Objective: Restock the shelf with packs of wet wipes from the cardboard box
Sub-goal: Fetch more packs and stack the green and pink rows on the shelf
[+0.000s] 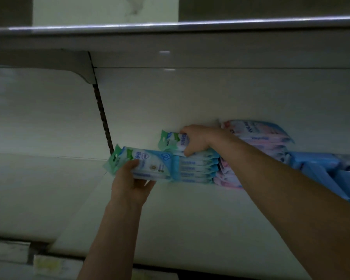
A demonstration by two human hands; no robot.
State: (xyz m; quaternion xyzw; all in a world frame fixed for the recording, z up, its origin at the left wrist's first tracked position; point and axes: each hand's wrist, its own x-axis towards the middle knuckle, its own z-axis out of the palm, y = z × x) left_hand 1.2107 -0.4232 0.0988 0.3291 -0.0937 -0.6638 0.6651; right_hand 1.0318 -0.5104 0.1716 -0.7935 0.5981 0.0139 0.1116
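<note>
Left hand grips a pack by its end; right hand clamps a second pack just beyond. Likely soft, light and slick: hold mid-body.

Head camera looks forward, slightly up (close range) at the shelf.

Dim, soft-focused (edges bowed)

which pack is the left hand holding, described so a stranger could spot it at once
On the white shelf, find the green-and-blue stack left of the pink packs. The pack is at its left end, gripped by the left hand. Unlike its neighbours, its printed face shows fully, green hang tab pointing left.
</note>
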